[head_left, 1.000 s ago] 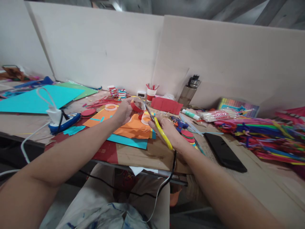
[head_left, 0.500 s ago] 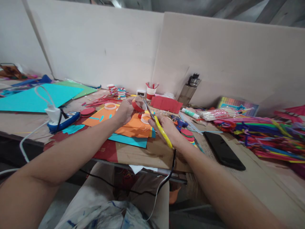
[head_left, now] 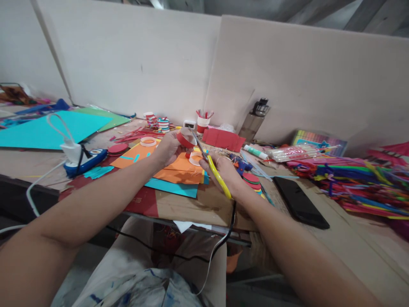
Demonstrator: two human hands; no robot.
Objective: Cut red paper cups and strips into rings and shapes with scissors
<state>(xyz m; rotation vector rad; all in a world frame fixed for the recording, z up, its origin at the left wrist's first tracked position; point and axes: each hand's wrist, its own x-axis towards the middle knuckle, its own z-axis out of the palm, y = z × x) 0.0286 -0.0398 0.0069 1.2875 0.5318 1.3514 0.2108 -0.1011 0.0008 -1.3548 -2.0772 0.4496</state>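
Observation:
My left hand (head_left: pixel 169 149) is closed on a red paper ring (head_left: pixel 186 140) with a pale inside, held above the table. In my right hand (head_left: pixel 223 170) are scissors with yellow handles (head_left: pixel 219 177). Their metal blades point up and away and meet the edge of the ring; whether they cut into it I cannot tell. Below both hands lie orange paper sheets (head_left: pixel 179 175) over a turquoise sheet (head_left: pixel 172 186). A white ring (head_left: pixel 195 159) rests on the orange paper between the hands, and another white ring (head_left: pixel 148 141) lies farther left.
At the right are a black phone (head_left: pixel 300 202) and a heap of coloured pipe cleaners (head_left: pixel 348 183). Behind stand a bottle (head_left: pixel 254 121), a cup (head_left: pixel 203 124) and folded red paper (head_left: pixel 223 140). On the left sit a blue power strip (head_left: pixel 84 163) and a large turquoise sheet (head_left: pixel 47 130).
The red ring has turned slightly in my left hand, showing more of its red side. My right hand and the scissors have barely moved.

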